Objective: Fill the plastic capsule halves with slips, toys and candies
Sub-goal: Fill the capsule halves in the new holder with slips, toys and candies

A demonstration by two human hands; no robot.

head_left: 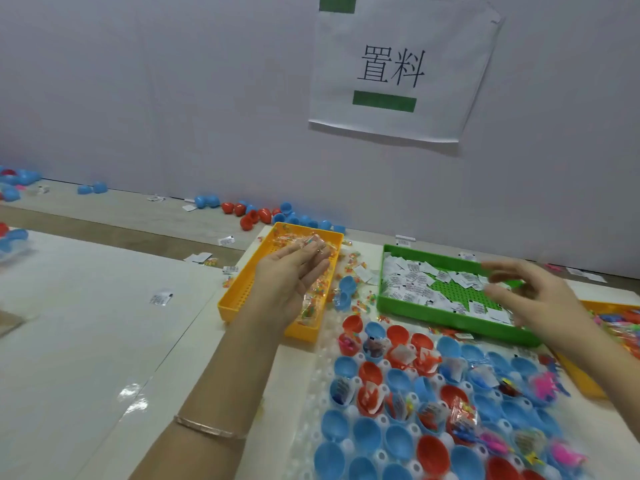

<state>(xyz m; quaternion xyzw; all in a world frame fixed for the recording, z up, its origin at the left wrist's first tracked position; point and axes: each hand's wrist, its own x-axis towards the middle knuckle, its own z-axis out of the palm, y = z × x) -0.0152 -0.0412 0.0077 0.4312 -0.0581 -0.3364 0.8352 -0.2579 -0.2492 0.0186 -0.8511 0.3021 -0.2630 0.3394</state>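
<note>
Blue and red capsule halves (398, 441) sit in a clear holder sheet at the lower right; several hold slips, toys or candy packets. My left hand (294, 271) reaches into the yellow tray (239, 292) and its fingers touch clear candy packets (304, 242). My right hand (530, 292) hovers with loosely spread fingers over the green tray (433, 313), which holds white barcode slips (415, 282). Whether a slip is between its fingers I cannot tell. A second yellow tray with toys (620, 323) shows at the right edge.
Loose capsule halves (263, 213) and stray slips lie along the white wall at the back. Spilled candies (356, 268) lie between the two trays. A white board with one slip (161, 297) covers the left. A paper sign (398, 67) hangs on the wall.
</note>
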